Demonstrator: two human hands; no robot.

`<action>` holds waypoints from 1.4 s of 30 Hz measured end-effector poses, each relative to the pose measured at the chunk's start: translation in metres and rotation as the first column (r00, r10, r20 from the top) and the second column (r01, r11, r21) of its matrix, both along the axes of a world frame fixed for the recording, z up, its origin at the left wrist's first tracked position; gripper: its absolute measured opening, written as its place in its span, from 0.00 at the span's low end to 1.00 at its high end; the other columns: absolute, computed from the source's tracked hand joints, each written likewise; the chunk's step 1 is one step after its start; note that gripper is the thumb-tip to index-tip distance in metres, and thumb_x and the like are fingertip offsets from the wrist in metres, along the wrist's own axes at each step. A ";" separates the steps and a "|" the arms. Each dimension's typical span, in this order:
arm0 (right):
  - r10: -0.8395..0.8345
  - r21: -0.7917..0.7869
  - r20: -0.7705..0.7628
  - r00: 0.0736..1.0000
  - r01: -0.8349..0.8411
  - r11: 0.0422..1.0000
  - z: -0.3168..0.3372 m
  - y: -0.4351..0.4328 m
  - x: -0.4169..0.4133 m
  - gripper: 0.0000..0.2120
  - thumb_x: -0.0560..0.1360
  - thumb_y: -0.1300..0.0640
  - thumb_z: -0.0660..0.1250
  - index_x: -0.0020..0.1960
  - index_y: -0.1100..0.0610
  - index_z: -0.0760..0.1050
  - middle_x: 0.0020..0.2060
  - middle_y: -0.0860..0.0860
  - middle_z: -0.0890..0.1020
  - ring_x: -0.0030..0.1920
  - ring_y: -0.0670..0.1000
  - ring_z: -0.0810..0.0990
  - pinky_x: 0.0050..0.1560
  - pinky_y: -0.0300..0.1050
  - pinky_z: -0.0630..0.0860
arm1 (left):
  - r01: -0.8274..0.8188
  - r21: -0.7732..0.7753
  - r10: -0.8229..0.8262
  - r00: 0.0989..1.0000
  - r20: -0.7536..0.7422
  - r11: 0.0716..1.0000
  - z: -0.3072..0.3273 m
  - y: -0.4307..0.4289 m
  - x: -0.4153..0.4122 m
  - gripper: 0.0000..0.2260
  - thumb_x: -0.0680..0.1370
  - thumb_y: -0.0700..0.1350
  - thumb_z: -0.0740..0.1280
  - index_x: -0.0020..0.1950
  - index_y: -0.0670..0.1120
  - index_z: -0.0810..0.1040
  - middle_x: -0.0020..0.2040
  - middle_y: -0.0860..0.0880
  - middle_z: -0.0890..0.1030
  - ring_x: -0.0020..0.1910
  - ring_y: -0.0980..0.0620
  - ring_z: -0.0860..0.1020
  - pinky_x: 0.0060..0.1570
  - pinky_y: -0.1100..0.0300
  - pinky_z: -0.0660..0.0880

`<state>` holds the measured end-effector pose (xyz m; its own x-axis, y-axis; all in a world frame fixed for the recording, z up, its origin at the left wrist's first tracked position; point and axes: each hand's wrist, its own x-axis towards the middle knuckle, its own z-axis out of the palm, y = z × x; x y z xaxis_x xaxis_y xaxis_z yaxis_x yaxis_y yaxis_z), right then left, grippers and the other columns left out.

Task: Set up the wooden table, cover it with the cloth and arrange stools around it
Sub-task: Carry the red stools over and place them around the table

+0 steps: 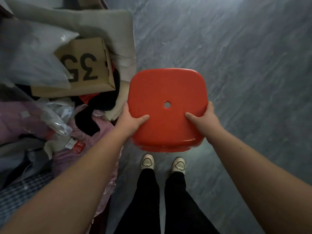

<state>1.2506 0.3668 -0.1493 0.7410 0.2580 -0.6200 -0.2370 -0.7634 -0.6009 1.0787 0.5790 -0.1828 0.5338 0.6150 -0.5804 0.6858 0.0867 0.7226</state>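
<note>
Gripping the red stool (pixel 166 98) with left hand (pixel 133 119) and right hand (pixel 202 119), thumbs pressed on top, other fingers hidden; that glossy seat could slip, or snag the clutter pile (pixel 50 115).

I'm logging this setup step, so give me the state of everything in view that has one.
Stool: seat up, held at both sides; legs hidden.
Left hand: grips the stool's left edge, thumb on top.
Right hand: grips the stool's right edge, thumb on top.
Box: looks closed, lying tilted on heaped clothes.
Bag: lying over the box's corner.
</note>
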 end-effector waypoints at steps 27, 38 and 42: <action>-0.339 0.235 0.353 0.872 0.268 0.934 0.340 -0.096 -0.092 0.42 0.68 0.43 0.77 0.75 0.51 0.61 0.66 0.54 0.77 0.64 0.57 0.77 0.65 0.54 0.73 | 0.337 0.195 -0.381 0.885 0.268 0.921 0.372 -0.031 0.015 0.46 0.59 0.61 0.81 0.73 0.52 0.68 0.63 0.50 0.79 0.58 0.47 0.80 0.60 0.44 0.78; -0.586 0.249 0.322 0.744 0.530 0.811 0.320 -0.244 -0.053 0.38 0.68 0.43 0.77 0.71 0.51 0.64 0.58 0.51 0.78 0.57 0.54 0.78 0.60 0.52 0.75 | 0.578 0.196 -0.610 0.769 0.191 0.792 0.364 -0.175 0.130 0.43 0.61 0.56 0.81 0.73 0.51 0.69 0.61 0.48 0.81 0.56 0.46 0.81 0.58 0.45 0.79; -0.658 0.272 0.341 0.671 0.600 0.752 0.311 -0.322 -0.029 0.38 0.68 0.41 0.77 0.70 0.50 0.62 0.54 0.47 0.76 0.52 0.50 0.76 0.54 0.46 0.71 | 0.661 0.217 -0.694 0.701 0.163 0.718 0.365 -0.256 0.185 0.47 0.54 0.63 0.78 0.72 0.54 0.70 0.60 0.51 0.81 0.55 0.48 0.82 0.57 0.46 0.80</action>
<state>1.2215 0.0444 0.1618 0.9221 -0.3071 -0.2355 -0.3554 -0.4312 -0.8293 1.2633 0.3227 0.1825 0.9362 0.0966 -0.3380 0.3444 -0.4458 0.8263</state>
